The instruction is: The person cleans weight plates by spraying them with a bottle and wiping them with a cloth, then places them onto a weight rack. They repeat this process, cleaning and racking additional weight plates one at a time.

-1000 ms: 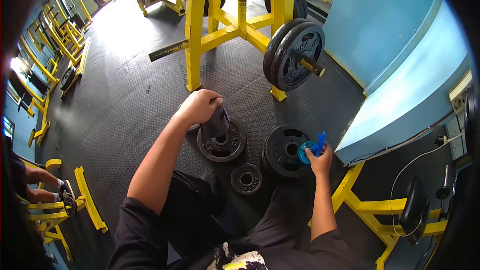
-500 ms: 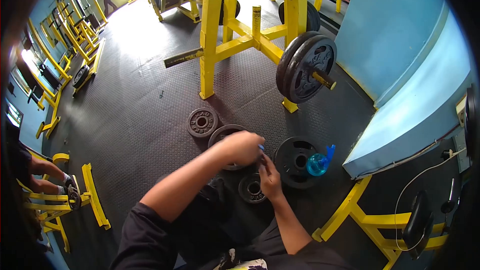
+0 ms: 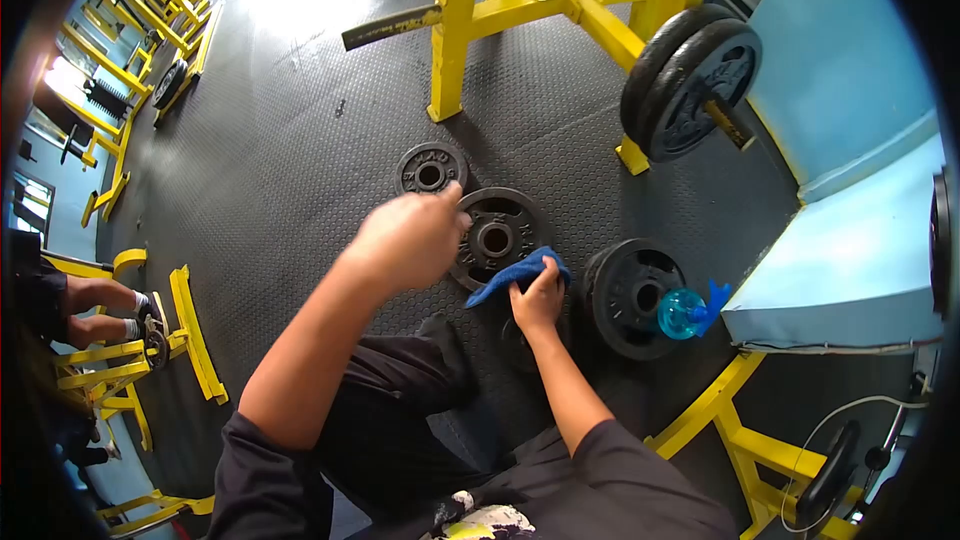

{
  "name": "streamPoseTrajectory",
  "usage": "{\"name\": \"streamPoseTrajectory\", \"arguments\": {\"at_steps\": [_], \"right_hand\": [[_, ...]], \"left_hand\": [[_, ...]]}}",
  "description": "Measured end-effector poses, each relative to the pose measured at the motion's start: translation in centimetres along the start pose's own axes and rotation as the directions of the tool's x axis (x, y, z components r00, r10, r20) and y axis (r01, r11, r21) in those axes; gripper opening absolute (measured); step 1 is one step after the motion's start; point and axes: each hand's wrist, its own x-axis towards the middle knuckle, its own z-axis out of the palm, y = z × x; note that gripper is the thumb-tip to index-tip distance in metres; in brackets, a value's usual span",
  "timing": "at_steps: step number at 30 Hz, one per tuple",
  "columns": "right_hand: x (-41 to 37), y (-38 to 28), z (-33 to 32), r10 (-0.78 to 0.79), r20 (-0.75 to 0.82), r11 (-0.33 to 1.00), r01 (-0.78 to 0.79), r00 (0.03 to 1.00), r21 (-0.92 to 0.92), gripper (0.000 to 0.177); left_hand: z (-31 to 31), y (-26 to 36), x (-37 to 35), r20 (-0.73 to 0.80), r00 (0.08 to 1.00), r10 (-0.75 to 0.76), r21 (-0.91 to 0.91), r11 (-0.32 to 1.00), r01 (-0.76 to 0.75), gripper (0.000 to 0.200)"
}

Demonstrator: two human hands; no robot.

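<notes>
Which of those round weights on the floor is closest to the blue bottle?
The large, round, black metal plate farthest right on the textured floor: the translucent blue plastic bottle overlaps its right edge in view; the other weights lie further left.

Gym (weight plates (image 3: 519, 237), yellow rack (image 3: 520, 8))

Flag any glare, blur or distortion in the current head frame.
Head view: glare whites out the floor near the top; the left hand looks slightly blurred, the right hand holding the blue cloth crisper; wide-angle distortion throughout, corners dark.
</notes>
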Motion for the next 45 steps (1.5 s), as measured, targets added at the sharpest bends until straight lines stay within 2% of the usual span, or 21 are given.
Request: {"name": "streamPoseTrajectory", "arguments": {"at_steps": [2, 3, 5, 7, 9, 14, 15, 17, 20, 21, 23, 25, 27, 29, 31, 33, 36, 37, 39, 41, 45], "right_hand": [[2.0, 0.2, 2.2, 0.073, 0.223, 0.955, -0.004, 0.972, -0.296, 0.09], [3.1, 0.1, 3.0, 0.069, 0.241, 0.955, 0.006, 0.968, -0.295, 0.09], [5.2, 0.0, 4.6, -0.118, 0.072, 0.884, 0.138, 0.99, -0.447, 0.093], [8.3, -0.7, 5.7, -0.128, 0.099, 0.864, 0.16, 0.987, -0.478, 0.093], [11.0, -2.7, 6.7, -0.087, 0.197, 0.88, 0.168, 0.977, -0.444, 0.091], [12.0, -6.1, 9.6, -0.189, 0.257, 0.858, 0.287, 0.948, -0.426, 0.093], [11.9, -7.3, 9.1, -0.142, 0.386, 0.883, 0.293, 0.912, -0.367, 0.094], [9.9, -6.9, 10.6, -0.348, 0.365, 0.817, 0.47, 0.864, -0.333, 0.094], [6.7, -5.6, 10.5, -0.456, 0.42, 0.822, 0.552, 0.785, -0.139, 0.092], [5.7, -5.7, 9.1, -0.417, 0.536, 0.812, 0.566, 0.734, -0.144, 0.09], [3.4, -4.2, 6.8, -0.488, 0.578, 0.799, 0.601, 0.654, -0.004, 0.085], [1.1, -2.0, 4.9, -0.419, 0.644, 0.787, 0.61, 0.64, -0.095, 0.081], [-0.3, 0.0, 2.4, -0.355, 0.647, 0.771, 0.603, 0.675, -0.206, 0.077], [0.1, 1.2, -0.1, -0.147, 0.657, 0.866, 0.417, 0.739, -0.276, 0.082], [1.4, 2.6, -0.8, -0.104, 0.542, 0.879, 0.332, 0.834, -0.342, 0.085], [3.4, 3.3, 1.1, -0.182, 0.333, 0.915, 0.283, 0.925, -0.286, 0.085], [9.4, 2.4, 4.2, -0.123, 0.141, 0.939, 0.161, 0.982, -0.305, 0.083], [11.8, 1.9, 4.7, -0.046, 0.162, 0.943, 0.096, 0.986, -0.319, 0.076], [16.0, 0.9, 6.5, -0.123, 0.103, 0.949, 0.147, 0.987, -0.28, 0.05], [17.8, -2.4, 8.1, -0.115, 0.165, 0.91, 0.171, 0.98, -0.377, 0.048], [16.5, -8.0, 11.4, -0.22, 0.231, 0.864, 0.3, 0.948, -0.404, 0.054]], "left_hand": [[-2.2, -0.6, 0.0, 0.015, 0.993, -0.119, -0.037, 0.992, 0.12, 0.047], [-2.4, -1.3, -0.2, -0.015, 0.991, -0.135, -0.06, 0.989, 0.134, 0.047], [-2.7, -1.9, -0.7, -0.017, 0.991, -0.133, -0.073, 0.989, 0.131, 0.048], [-2.6, -2.5, -1.1, -0.015, 0.991, -0.136, -0.093, 0.987, 0.134, 0.048], [-2.4, -3.2, -1.4, -0.02, 0.992, -0.125, -0.085, 0.989, 0.123, 0.047], [-2.2, -3.3, -0.8, 0.003, 0.989, -0.149, -0.111, 0.983, 0.148, 0.046], [-2.2, -3.1, -0.5, 0.005, 0.99, -0.142, -0.123, 0.982, 0.141, 0.046], [-1.9, -3.1, 0.6, 0.013, 0.992, -0.128, -0.109, 0.986, 0.129, 0.046], [-1.6, -3.0, 2.3, 0.037, 0.992, -0.121, -0.095, 0.988, 0.124, 0.046], [-1.6, -3.0, 2.9, 0.054, 0.989, -0.138, -0.096, 0.985, 0.143, 0.046], [-1.7, -2.7, 3.8, 0.064, 0.988, -0.141, -0.103, 0.984, 0.148, 0.046], [-1.7, -2.4, 4.4, 0.092, 0.979, -0.183, -0.083, 0.978, 0.191, 0.046], [-1.7, -2.3, 4.6, 0.083, 0.981, -0.176, -0.088, 0.979, 0.183, 0.046], [-1.8, -2.3, 4.8, 0.126, 0.972, -0.199, -0.077, 0.975, 0.209, 0.046], [-2.0, -2.8, 4.8, 0.123, 0.969, -0.214, -0.093, 0.97, 0.226, 0.046], [-1.8, -3.3, 4.5, 0.137, 0.962, -0.236, -0.114, 0.961, 0.252, 0.046], [-1.9, -4.2, 4.1, 0.157, 0.954, -0.257, -0.132, 0.951, 0.278, 0.046], [-1.6, -4.5, 4.0, 0.14, 0.96, -0.241, -0.128, 0.957, 0.259, 0.046], [-0.8, -5.3, 3.6, 0.12, 0.961, -0.248, -0.132, 0.956, 0.263, 0.046], [-0.1, -5.9, 3.2, -0.032, 0.982, -0.185, -0.099, 0.979, 0.181, 0.043], [-0.8, -5.4, 3.6, 0.036, 0.974, -0.225, -0.137, 0.964, 0.228, 0.046]]}}
